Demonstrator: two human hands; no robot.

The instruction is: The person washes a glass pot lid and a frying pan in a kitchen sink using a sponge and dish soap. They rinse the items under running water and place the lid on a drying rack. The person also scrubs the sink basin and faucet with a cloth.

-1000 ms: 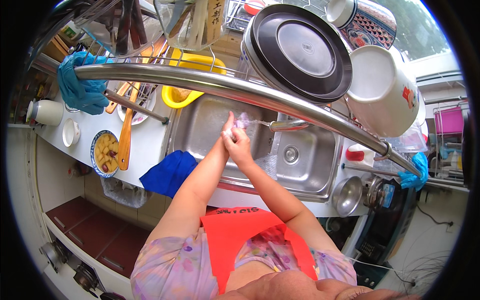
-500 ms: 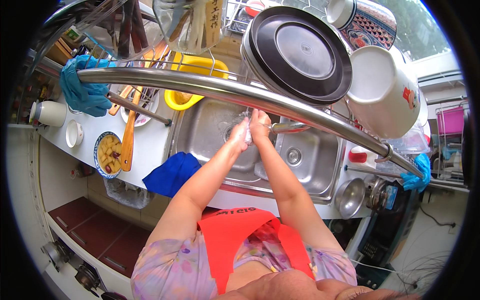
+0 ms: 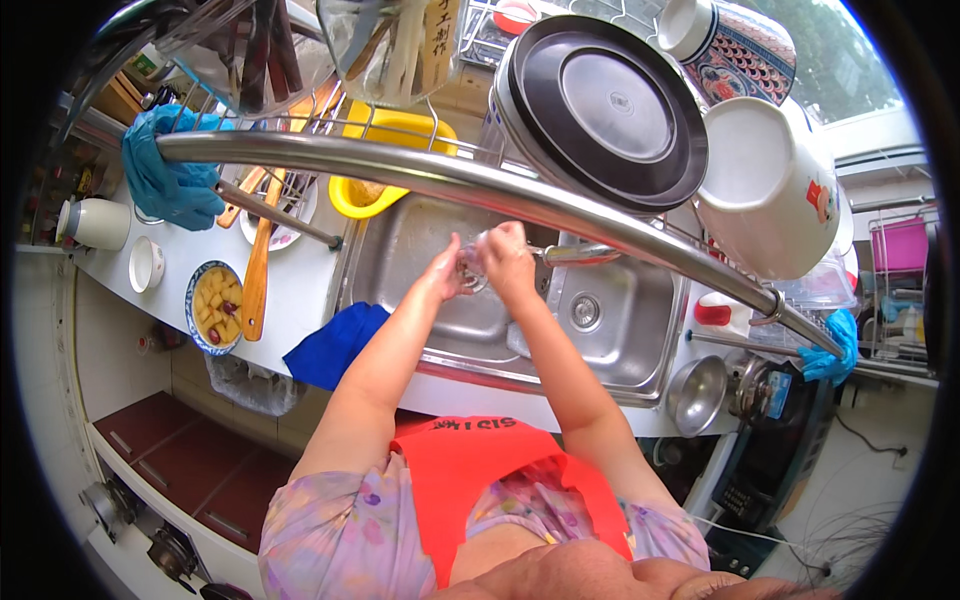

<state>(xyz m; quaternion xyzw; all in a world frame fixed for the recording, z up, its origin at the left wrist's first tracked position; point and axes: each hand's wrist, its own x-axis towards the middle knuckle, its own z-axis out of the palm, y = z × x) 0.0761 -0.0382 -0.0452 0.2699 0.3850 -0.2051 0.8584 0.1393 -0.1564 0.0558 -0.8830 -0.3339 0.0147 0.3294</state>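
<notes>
Both my hands are over the left basin of the steel double sink (image 3: 400, 250), just left of the faucet (image 3: 580, 255). My left hand (image 3: 443, 272) has its thumb raised apart from the fingers and holds nothing I can see. Close on its right, my right hand (image 3: 510, 262) is curled, its fingers closed and partly smeared by motion. A pale, wet blur shows between the hands; whether it is water, suds or a small thing I cannot make out. The round drain lies partly hidden behind them.
A steel rail (image 3: 400, 160) crosses above the sink, with blue gloves (image 3: 172, 165) at its left end. Black lids (image 3: 620, 110) and a white enamel pot (image 3: 765, 190) stand above. On the left are a bowl of cut food (image 3: 215, 308), a wooden spatula (image 3: 258, 285) and a blue cloth (image 3: 335, 345).
My hands were pressed together; now they have come apart. The left hand has moved left and nearer to me, while the right has curled and shifted slightly nearer.
</notes>
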